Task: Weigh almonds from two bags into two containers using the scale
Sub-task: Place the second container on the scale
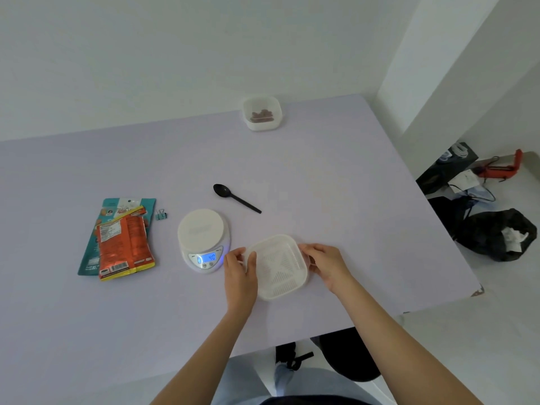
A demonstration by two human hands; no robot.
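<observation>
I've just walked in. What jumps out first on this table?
The left hand and right hand grip a white container just right of a scale, whose display glows blue. Left of the scale, an orange bag lies on a teal bag. A black spoon lies behind the scale, and a second container holding almonds sits at the far side.

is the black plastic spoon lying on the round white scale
No, the black plastic spoon lies on the lilac table beyond the round white scale, apart from it.
</observation>
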